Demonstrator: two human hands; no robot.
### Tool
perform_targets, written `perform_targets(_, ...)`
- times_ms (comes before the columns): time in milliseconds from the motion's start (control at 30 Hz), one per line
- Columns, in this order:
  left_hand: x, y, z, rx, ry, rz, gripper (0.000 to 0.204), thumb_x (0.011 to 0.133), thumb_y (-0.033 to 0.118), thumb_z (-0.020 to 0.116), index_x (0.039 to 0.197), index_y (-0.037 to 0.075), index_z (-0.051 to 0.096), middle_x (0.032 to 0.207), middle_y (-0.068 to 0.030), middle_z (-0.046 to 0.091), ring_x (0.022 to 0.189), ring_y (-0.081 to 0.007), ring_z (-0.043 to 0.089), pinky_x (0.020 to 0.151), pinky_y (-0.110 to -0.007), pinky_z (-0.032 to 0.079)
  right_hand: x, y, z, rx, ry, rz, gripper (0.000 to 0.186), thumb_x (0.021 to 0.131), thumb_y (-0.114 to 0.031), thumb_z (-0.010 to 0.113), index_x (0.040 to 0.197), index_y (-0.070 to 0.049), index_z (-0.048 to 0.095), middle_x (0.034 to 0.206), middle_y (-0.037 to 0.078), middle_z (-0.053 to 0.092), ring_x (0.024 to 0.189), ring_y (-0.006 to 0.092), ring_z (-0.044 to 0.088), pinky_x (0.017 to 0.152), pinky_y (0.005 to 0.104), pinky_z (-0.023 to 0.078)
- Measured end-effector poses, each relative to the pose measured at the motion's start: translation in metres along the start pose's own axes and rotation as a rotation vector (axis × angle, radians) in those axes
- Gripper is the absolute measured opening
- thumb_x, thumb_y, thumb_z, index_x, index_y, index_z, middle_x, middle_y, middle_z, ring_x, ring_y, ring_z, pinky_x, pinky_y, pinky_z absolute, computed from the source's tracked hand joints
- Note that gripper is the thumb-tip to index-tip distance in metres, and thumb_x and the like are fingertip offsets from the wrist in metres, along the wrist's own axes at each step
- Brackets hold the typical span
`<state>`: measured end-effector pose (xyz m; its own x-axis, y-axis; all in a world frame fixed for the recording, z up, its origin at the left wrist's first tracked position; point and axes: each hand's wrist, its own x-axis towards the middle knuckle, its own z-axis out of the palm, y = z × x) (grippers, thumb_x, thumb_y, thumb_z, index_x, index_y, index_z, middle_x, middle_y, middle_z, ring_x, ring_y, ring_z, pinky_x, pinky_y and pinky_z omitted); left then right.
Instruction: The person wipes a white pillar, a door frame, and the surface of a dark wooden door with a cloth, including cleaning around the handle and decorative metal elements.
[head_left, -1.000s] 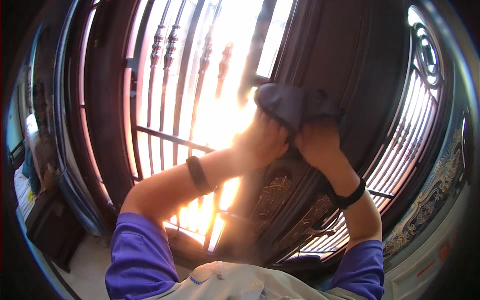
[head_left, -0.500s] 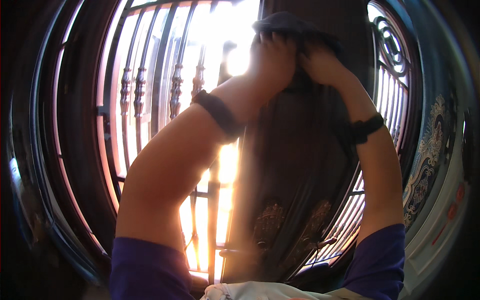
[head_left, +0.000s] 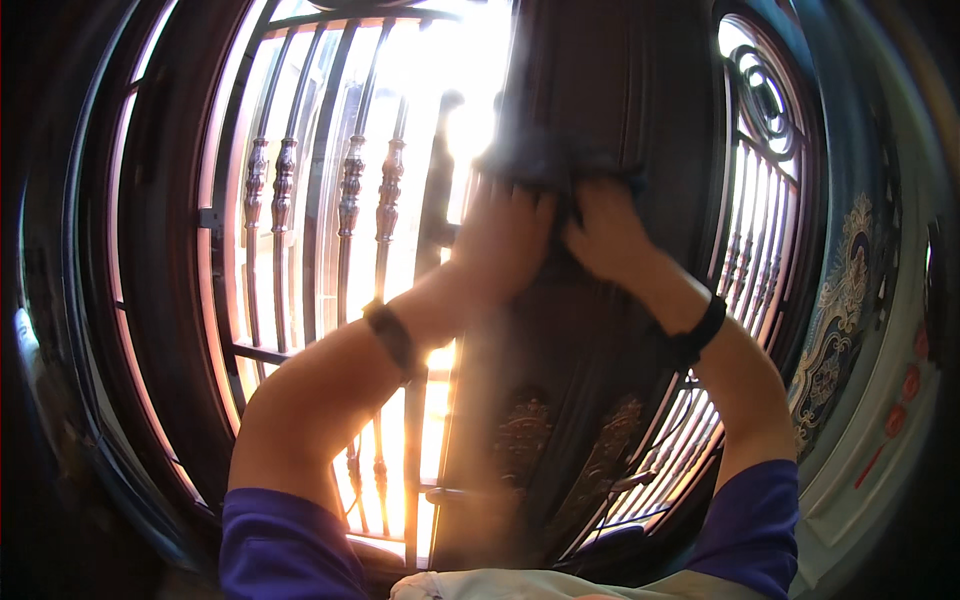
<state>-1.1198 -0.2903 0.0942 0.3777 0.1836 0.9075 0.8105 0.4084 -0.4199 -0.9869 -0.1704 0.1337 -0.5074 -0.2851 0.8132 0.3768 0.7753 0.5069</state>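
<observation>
Both arms reach up in front of a dark panelled door (head_left: 600, 330). My left hand (head_left: 500, 235) and my right hand (head_left: 610, 230) grip the lower edge of a dark cloth (head_left: 550, 158), side by side, the cloth bunched above their fingers. It appears pressed to the door's surface, though motion blur and glare soften its outline. My fingers are bent over the fabric and their tips are partly hidden. Each wrist wears a black band.
Left of the door, a barred opening (head_left: 320, 190) lets in strong light. Another barred panel with scrollwork (head_left: 765, 100) lies to the right, beside a patterned blue curtain (head_left: 850, 270). Door handles (head_left: 450, 495) sit low on the door. A red hanging ornament (head_left: 893, 420) is at far right.
My two hands and the cloth have come down the door together and slightly to the left. Both hands keep their hold on the cloth.
</observation>
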Motion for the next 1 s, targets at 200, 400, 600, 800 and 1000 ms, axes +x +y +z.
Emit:
perform_targets(200, -0.054, -0.001, -0.003, -0.302, -0.297, -0.035, 0.045, 0.078, 0.02, 0.051, 0.11, -0.011, 0.052, 0.105, -0.0312, 0.053, 0.084, -0.0432, 0.057, 0.082, -0.049, 0.046, -0.026, -0.045, 0.003, 0.131, -0.102, -0.121, 0.044, 0.079, -0.027, 0.053, 0.11, 0.005, 0.052, 0.102, 0.03, 0.053, 0.099, 0.0398, 0.052, 0.089, 0.0515, 0.039)
perform_targets(400, -0.021, -0.036, 0.006, -0.056, 0.149, -0.043, 0.052, 0.078, 0.028, 0.05, 0.112, -0.011, 0.05, 0.109, -0.0323, 0.049, 0.102, -0.0469, 0.05, 0.091, -0.064, 0.031, 0.054, -0.032, 0.004, -0.116, 0.157, -0.265, 0.044, 0.079, -0.029, 0.054, 0.11, 0.003, 0.054, 0.088, 0.022, 0.06, 0.079, 0.039, 0.059, 0.073, 0.0477, 0.049)
perform_targets(600, 0.01, -0.086, -0.004, 0.041, -0.124, -0.133, 0.06, 0.083, 0.031, 0.049, 0.129, -0.006, 0.038, 0.132, -0.0272, 0.038, 0.126, -0.044, 0.033, 0.099, -0.068, 0.02, 0.133, -0.033, -0.01, -0.085, -0.077, -0.055, 0.044, 0.079, -0.03, 0.055, 0.113, -0.003, 0.055, 0.101, 0.023, 0.062, 0.091, 0.0376, 0.06, 0.078, 0.0459, 0.049)
perform_targets(800, 0.039, -0.113, -0.003, 0.075, -0.163, -0.116, 0.054, 0.088, 0.035, 0.046, 0.131, 0.002, 0.042, 0.137, -0.0223, 0.036, 0.128, -0.0389, 0.033, 0.103, -0.063, 0.018, 0.171, -0.017, -0.024, -0.229, -0.033, -0.034, 0.051, 0.084, -0.039, 0.05, 0.12, -0.004, 0.051, 0.113, 0.023, 0.058, 0.106, 0.0365, 0.056, 0.089, 0.0476, 0.044)
perform_targets(1000, 0.043, -0.134, 0.02, 0.223, 0.079, -0.008, 0.06, 0.086, 0.035, 0.048, 0.134, 0.001, 0.039, 0.132, -0.021, 0.039, 0.118, -0.0422, 0.038, 0.079, -0.058, 0.042, 0.189, -0.03, -0.021, -0.381, -0.038, 0.069, 0.055, 0.087, -0.042, 0.045, 0.128, -0.006, 0.045, 0.126, 0.018, 0.052, 0.117, 0.0335, 0.049, 0.098, 0.0568, 0.033)
